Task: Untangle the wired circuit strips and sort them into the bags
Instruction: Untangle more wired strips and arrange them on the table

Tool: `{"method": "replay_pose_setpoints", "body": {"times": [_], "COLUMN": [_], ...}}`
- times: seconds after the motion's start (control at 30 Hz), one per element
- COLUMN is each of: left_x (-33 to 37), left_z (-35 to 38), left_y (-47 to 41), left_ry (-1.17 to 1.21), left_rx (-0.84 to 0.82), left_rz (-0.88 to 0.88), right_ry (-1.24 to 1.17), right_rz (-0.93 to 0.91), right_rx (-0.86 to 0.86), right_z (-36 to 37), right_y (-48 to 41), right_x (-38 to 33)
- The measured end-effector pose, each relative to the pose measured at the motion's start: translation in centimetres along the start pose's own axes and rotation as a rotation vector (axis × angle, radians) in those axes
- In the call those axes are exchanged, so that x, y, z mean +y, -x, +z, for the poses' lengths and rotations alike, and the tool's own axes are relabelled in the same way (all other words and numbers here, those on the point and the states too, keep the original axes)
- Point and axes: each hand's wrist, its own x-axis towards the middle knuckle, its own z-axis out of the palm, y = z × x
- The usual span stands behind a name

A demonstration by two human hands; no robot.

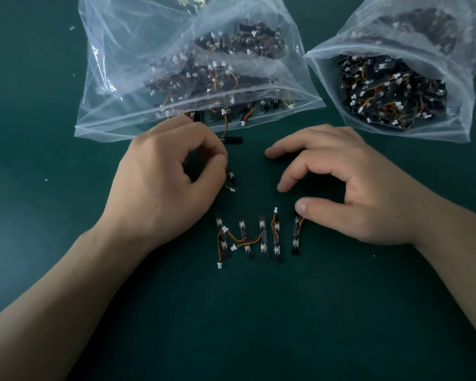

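Note:
Several black circuit strips with orange wires and white plugs lie upright in a row on the green mat between my wrists. My left hand pinches one small black strip at its fingertips, its white plug hanging below. My right hand hovers with fingers apart; its thumb tip touches the top of the rightmost strip. A clear bag full of tangled strips lies at the back left, its mouth toward me. A second clear bag of strips stands at the back right.
One loose strip lies just outside the left bag's mouth, its wire leading back inside. Small white scraps dot the green mat at the left.

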Motion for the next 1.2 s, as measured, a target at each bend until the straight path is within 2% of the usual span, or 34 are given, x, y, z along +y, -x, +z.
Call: {"method": "replay_pose_setpoints", "body": {"times": [0.13, 0.43, 0.63, 0.8, 1.2], "left_x": [-0.1, 0.3, 0.1, -0.2, -0.2], "left_z": [0.2, -0.6, -0.6, -0.7, -0.8], "left_y": [0.1, -0.2, -0.2, -0.3, -0.3], "left_ry": [-0.048, 0.042, 0.075, -0.018, -0.053], "left_rx": [-0.049, -0.136, -0.114, -0.143, -0.153], "left_rz": [-0.035, -0.083, -0.117, -0.063, -0.042], "right_ry": [-0.006, -0.002, -0.006, -0.005, -0.005], "right_rz": [-0.01, -0.009, -0.004, -0.007, -0.01], "right_rx": [0.006, 0.002, 0.005, 0.004, 0.005], "right_z": [0.1, 0.0, 0.0, -0.1, 0.1], "right_y": [0.0, 0.0, 0.0, 0.0, 0.0], "right_x": [0.1, 0.1, 0.1, 0.0, 0.1]}}
